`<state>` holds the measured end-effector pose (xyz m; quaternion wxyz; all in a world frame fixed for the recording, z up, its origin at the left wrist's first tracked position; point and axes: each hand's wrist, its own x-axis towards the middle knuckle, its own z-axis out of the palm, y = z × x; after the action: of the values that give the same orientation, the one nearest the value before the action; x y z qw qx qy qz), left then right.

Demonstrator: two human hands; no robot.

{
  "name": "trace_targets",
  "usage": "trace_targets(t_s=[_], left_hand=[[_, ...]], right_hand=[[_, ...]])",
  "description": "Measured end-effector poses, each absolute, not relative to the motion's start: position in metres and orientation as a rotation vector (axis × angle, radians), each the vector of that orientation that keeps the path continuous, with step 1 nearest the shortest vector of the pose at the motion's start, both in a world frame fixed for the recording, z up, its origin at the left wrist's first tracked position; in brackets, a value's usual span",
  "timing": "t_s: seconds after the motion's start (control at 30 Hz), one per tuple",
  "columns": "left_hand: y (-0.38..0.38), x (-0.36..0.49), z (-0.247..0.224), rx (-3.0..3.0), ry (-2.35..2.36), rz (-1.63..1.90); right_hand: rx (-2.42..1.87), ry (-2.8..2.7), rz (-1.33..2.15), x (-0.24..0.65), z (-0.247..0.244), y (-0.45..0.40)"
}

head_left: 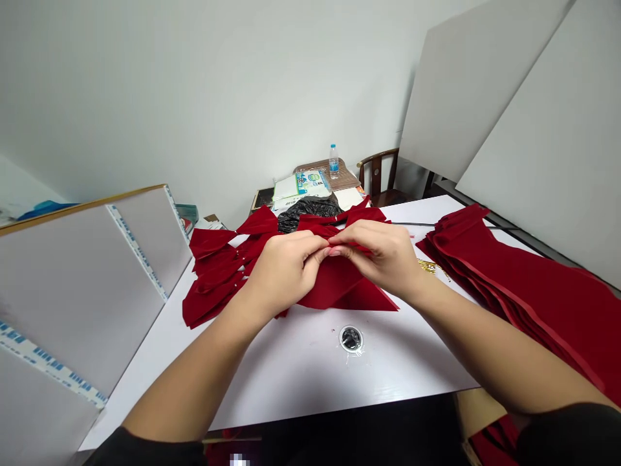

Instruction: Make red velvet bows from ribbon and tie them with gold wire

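Above the white table, my left hand [291, 265] and my right hand [383, 252] meet, thumbs and fingertips pinching the middle of a red velvety cloth piece [334, 291]. The cloth is gathered at the pinch, and its lower part fans out below the hands. The fingers cover the gathered spot. To the left lie several red cloth bows [213, 278], drawn in at their middles. Just right of my right hand is a small bunch of thin gold strips [427, 266].
A pile of long red cloth pieces [533, 278] covers the right of the table [301, 382]. Round cable hole [350, 339] near the front. Behind are a black plastic bag [310, 208], a water bottle [334, 163] and a wooden chair [378, 169]. A panel [87, 291] borders the left.
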<state>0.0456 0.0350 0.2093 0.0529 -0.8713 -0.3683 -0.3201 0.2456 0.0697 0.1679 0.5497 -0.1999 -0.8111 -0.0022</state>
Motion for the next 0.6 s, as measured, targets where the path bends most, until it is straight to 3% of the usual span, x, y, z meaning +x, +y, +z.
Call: trace_targets(t_s=[0.4,0.6], left_hand=[[0.028,0.022,0.21,-2.35,-0.969,-0.789],[0.021,0.016,0.222,-2.362,-0.921,-1.082]], right_hand=[[-0.663,-1.864,-0.006,0.276,0.192,0.057],[-0.639,-1.875,0.035,0.276,0.198,0.05]])
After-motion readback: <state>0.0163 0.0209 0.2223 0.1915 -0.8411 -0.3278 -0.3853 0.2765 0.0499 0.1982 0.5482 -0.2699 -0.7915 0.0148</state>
